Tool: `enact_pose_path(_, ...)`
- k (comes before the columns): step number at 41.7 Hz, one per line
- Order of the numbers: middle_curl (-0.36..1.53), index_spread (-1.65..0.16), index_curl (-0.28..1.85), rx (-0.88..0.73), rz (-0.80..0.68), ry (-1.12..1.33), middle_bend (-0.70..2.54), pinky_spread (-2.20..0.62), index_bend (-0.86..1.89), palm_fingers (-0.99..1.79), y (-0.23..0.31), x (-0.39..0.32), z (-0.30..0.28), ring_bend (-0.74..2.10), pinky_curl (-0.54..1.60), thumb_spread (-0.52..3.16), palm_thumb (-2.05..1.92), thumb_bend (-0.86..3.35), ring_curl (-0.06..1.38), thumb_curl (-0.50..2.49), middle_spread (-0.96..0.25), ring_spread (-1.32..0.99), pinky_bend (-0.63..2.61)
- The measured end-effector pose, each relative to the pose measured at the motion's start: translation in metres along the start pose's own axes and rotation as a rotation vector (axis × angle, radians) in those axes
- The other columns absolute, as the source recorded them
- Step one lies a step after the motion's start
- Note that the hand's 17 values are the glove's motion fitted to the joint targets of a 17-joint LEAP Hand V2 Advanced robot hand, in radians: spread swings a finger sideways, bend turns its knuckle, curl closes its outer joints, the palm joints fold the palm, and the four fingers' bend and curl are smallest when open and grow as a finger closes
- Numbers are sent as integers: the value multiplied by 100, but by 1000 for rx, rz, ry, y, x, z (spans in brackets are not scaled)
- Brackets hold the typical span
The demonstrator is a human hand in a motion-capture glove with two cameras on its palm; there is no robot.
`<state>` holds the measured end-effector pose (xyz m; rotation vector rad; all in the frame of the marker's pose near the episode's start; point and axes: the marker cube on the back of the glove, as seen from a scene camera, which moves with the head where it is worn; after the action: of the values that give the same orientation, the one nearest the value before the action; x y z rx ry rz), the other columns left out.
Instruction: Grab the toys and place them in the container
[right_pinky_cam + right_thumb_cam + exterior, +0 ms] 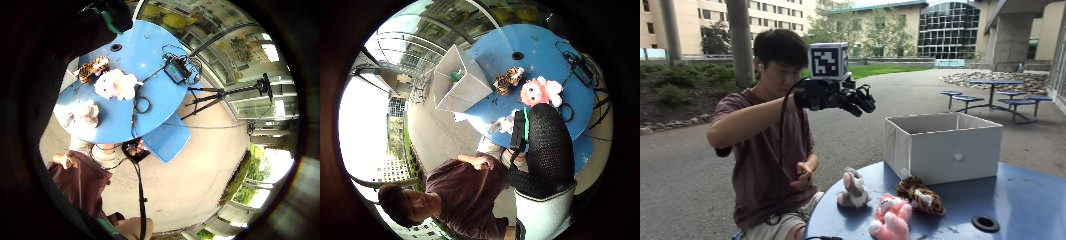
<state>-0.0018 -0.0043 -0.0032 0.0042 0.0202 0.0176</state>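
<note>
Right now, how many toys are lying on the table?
3: a grey one near the table edge, a pink one beside it, a tiger by the box. The box may hide more.

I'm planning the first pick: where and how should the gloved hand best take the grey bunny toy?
Probably round its body, coming down from above. The grey bunny sits upright near the table edge, apart from the pink toy, so its sides look free.

We see a black gloved hand (pixel 840 97) raised. Well below its fingers (pixel 863 102): a grey plush toy (pixel 853 190), a pink-and-white plush toy (pixel 889 216), a tiger-striped orange toy (pixel 921 196), a pale grey container (pixel 943 147), and a blue table (pixel 1013 200).
</note>
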Motion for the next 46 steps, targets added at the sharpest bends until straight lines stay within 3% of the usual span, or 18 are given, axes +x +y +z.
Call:
enact_pose_path(10,12,-16,9,-57,25,66,22,-1,11,18,-20,-17,-14,30,21,106,11,14,10,7,-10,-8,59)
enact_pose_path(18,16,-18,8,-92,11,107,18,0,6,-5,-37,-27,-17,38,28,126,1,8,14,11,-11,-7,76)
enact_pose_path(27,22,-18,8,-128,-63,92,21,0,5,-12,-73,-21,-6,42,31,131,-2,2,17,16,-11,-6,84)
enact_pose_path(33,23,-18,9,-197,70,112,17,1,6,-17,-110,1,35,44,33,129,-2,-2,19,19,-11,-5,89)
enact_pose_path(40,24,-18,9,-284,26,211,16,2,4,-23,-132,32,109,43,35,126,-2,-3,20,21,-7,-3,93)
enact_pose_path(46,25,-18,8,-335,16,149,15,2,3,-25,-141,44,187,43,35,122,-2,-3,21,23,-3,-2,95)
